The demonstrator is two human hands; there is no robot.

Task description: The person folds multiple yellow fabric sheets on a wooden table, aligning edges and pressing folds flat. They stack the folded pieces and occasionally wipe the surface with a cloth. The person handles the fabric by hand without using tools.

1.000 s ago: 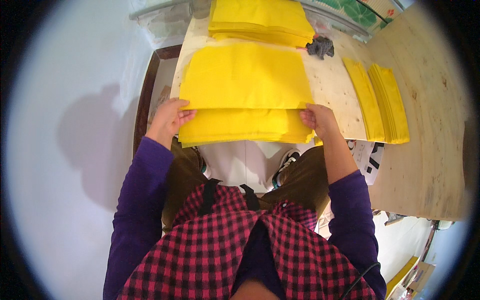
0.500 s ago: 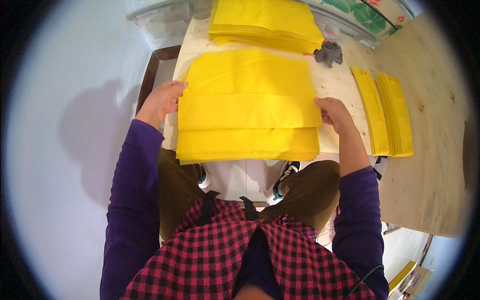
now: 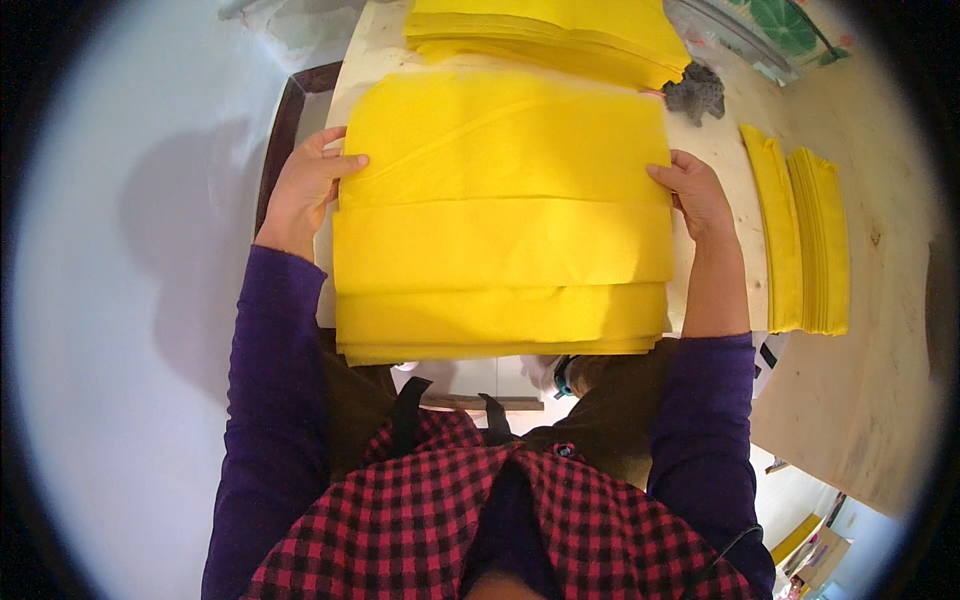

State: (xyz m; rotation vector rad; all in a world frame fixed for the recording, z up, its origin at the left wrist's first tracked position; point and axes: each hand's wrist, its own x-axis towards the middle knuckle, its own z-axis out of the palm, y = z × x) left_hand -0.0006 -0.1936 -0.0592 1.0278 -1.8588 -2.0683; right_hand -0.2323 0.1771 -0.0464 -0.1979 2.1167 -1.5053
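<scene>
A sheet of yellow fabric (image 3: pixel 500 135) lies before me on a stack of yellow fabric (image 3: pixel 500 315), with a straight edge running across it and a flat band below that edge. My left hand (image 3: pixel 312 185) is closed on the sheet's left side edge, thumb on top. On the right side edge, my right hand (image 3: pixel 695 190) pinches the sheet the same way, its lower fingers partly hidden. The stack's near edge hangs just past the table edge, over my lap.
A second yellow fabric stack (image 3: pixel 540 30) lies at the far side of the wooden table (image 3: pixel 745 195). Beside it sits a crumpled dark grey cloth (image 3: pixel 697 92). Narrow folded yellow strips (image 3: pixel 820 240) stand at the right. A pale wall (image 3: pixel 110 300) is on the left.
Both hands have shifted farther up along the sheet's side edges, away from me. The whole view has come closer to the fabric.
</scene>
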